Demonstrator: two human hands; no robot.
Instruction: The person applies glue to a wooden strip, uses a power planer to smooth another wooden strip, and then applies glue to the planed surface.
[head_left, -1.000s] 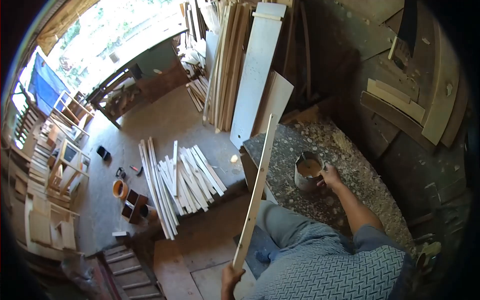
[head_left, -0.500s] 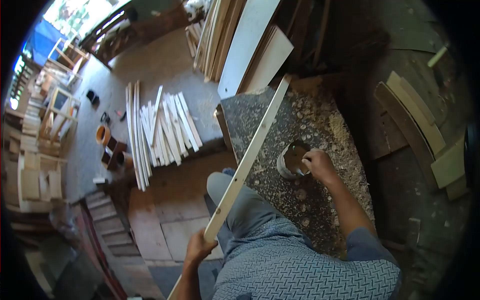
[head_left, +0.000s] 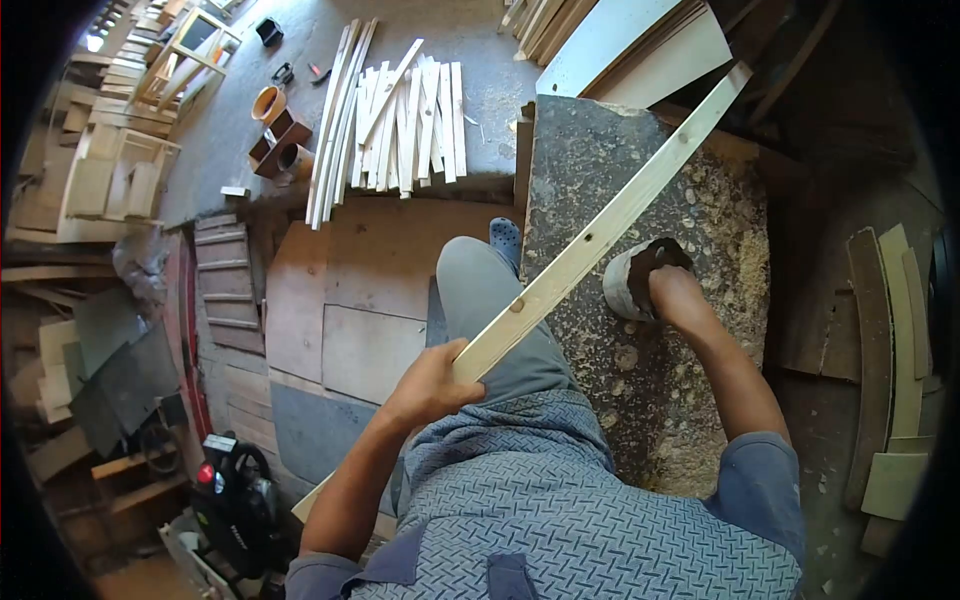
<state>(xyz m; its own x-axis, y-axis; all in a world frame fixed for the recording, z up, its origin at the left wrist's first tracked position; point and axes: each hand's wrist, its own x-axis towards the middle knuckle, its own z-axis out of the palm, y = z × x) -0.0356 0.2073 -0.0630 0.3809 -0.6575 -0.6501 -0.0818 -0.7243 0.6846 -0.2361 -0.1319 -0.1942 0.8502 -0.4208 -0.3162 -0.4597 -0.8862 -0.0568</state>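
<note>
My left hand (head_left: 432, 383) grips a long pale wooden slat (head_left: 600, 232) near its lower part; the slat slants up to the right across the bench. My right hand (head_left: 672, 292) reaches into a small round grey can (head_left: 626, 283) that stands on the sawdust-covered workbench (head_left: 600, 160); the fingers are hidden inside the can, so what they hold cannot be seen. My knee in grey trousers is raised just left of the bench.
A pile of cut slats (head_left: 400, 110) lies on the floor beyond my knee, with small tins and a box (head_left: 277, 135) beside it. Boards (head_left: 640, 40) lean at the far end of the bench. Curved wood pieces (head_left: 890, 330) lie right. A power tool (head_left: 235, 495) sits lower left.
The view has tipped further down. My left hand has slid up the slat, which now leans lower over the bench. My right hand has gone from the can's rim down into it.
</note>
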